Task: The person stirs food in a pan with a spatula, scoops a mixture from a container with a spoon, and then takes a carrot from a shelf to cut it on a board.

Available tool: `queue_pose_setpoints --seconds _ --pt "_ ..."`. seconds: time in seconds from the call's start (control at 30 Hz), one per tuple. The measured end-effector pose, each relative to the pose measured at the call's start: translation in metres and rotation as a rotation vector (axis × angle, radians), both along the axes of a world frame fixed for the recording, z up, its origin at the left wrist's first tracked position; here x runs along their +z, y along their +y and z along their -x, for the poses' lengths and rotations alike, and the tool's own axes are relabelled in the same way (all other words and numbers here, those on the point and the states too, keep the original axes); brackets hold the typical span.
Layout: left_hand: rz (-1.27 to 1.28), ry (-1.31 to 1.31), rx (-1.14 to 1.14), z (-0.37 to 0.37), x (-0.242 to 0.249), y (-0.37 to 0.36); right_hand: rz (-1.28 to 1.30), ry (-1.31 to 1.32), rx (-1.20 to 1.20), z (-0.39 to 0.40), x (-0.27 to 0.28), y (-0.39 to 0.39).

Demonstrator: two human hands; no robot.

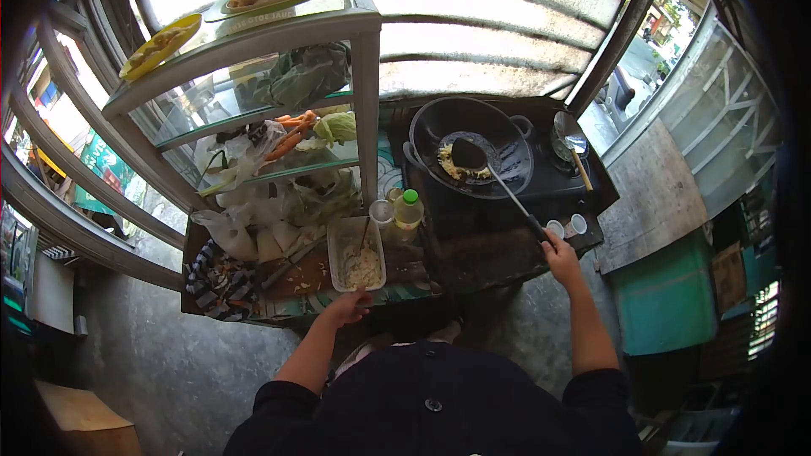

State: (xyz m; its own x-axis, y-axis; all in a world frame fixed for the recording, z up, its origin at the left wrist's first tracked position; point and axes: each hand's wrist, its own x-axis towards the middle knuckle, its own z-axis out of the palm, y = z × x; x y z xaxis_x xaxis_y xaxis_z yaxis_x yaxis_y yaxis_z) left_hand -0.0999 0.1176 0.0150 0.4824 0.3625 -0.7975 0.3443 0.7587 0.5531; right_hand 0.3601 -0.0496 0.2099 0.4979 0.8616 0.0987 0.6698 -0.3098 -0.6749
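My right hand (561, 255) is wrapped round the black handle of a long ladle (511, 194). The ladle's dark head rests in a black wok (428, 122), over yellowish bits of food (457, 171) at the bottom. My left hand (348, 307) is at the near edge of a clear rectangular container (333, 245), its fingers partly curled; whether they touch the rim is unclear. Inside the container lies a pale, crumbly mixture (363, 270) with a utensil standing in it. A bottle with a green cap (409, 209) and a small clear cup (381, 212) stand just beyond the container.
The wok sits on a black stove (553, 186). Right of it lies a strainer with a wooden handle (581, 171); two small cups (578, 224) stand near my right hand. At the left rises a glass cabinet (369, 101) with vegetables (291, 135). A patterned cloth (201, 280) lies at the left edge.
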Motion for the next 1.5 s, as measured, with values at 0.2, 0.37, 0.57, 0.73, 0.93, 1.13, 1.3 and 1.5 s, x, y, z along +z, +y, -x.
queue_pose_setpoints --seconds 0.2,0.37,0.57,0.73,0.93,1.13,1.3,1.5 --pt "0.003 -0.022 -0.004 0.001 -0.004 0.000 0.200 -0.308 -0.160 0.033 0.020 0.013" --pt "-0.012 -0.002 -0.009 0.000 0.000 -0.001 0.237 -0.456 -0.270 0.017 0.017 0.025" --pt "-0.029 -0.021 -0.030 0.003 -0.004 0.000 0.132 -0.428 -0.223 0.012 -0.001 0.036" --pt "-0.026 0.023 -0.056 0.000 0.003 0.000 0.178 -0.210 -0.166 0.049 0.006 0.056" --pt "-0.026 0.037 -0.072 0.000 0.007 0.000 -0.071 0.055 -0.133 0.029 -0.018 0.065" --pt "-0.042 0.016 -0.073 0.000 0.005 0.001 -0.130 -0.167 -0.121 0.017 -0.033 0.044" --pt "-0.040 0.026 -0.093 0.000 0.010 0.001 -0.006 0.511 -0.250 0.037 -0.032 0.052" --pt "-0.041 0.020 -0.096 0.002 0.004 0.001 -0.456 -0.522 -0.092 -0.006 -0.091 0.089"
